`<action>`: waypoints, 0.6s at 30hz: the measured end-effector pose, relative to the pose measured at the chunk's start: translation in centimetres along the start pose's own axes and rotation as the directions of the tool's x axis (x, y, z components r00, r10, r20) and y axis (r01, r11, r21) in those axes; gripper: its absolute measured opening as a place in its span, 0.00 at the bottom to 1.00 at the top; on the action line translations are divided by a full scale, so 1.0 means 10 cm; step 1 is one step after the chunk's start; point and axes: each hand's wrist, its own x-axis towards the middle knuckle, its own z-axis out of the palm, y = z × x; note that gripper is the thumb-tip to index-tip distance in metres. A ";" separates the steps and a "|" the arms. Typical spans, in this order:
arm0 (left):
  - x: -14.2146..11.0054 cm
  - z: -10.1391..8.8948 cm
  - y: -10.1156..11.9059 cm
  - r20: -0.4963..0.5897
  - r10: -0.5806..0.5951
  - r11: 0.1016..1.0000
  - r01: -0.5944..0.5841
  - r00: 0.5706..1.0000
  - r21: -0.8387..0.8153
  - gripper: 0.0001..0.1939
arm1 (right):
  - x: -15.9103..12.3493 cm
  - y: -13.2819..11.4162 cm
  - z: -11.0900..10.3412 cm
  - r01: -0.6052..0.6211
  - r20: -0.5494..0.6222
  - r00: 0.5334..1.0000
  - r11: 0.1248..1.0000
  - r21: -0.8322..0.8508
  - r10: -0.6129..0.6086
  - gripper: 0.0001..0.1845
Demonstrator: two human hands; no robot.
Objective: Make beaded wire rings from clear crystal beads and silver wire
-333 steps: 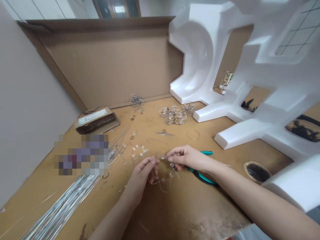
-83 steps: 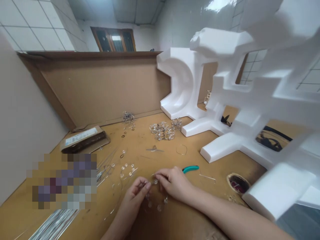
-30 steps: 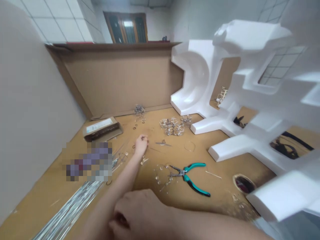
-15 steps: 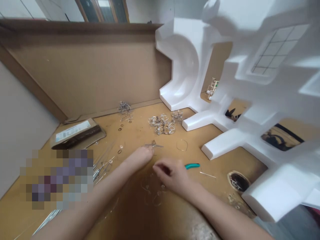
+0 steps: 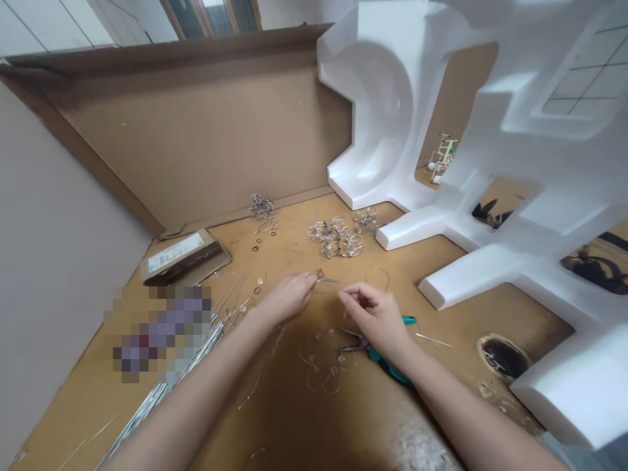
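My left hand [image 5: 292, 297] is closed, its fingertips pinched at some thin silvery wire pieces [image 5: 328, 280] that stick out to the right. Just right of them my right hand [image 5: 375, 317] hovers with thumb and forefinger pressed together; whatever is between them is too fine to make out. Under the right hand lie pliers with teal handles [image 5: 390, 369], jaws spread and pointing left. Bent wire loops with small clear beads [image 5: 318, 366] rest on the tabletop [image 5: 294, 418] below both hands.
Clusters of bent silver wire pieces [image 5: 338, 239] lie farther back. A small cardboard box [image 5: 186, 258] and a bundle of straight wires [image 5: 167, 386] are at left. Large white moulded foam [image 5: 456, 275] stands along the right, near a round hole [image 5: 503, 356]. Cardboard [image 5: 220, 131] walls the back.
The view has shifted, so things sit farther right. My right hand has lifted a little toward the left fingertips, uncovering the pliers. The left hand stays at the wire pieces.
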 end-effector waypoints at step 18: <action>-0.56 -0.04 0.52 0.015 -0.272 0.227 0.079 0.962 -0.971 0.12 | -0.02 0.05 0.04 -0.285 0.504 0.842 0.952 0.110 0.194 0.15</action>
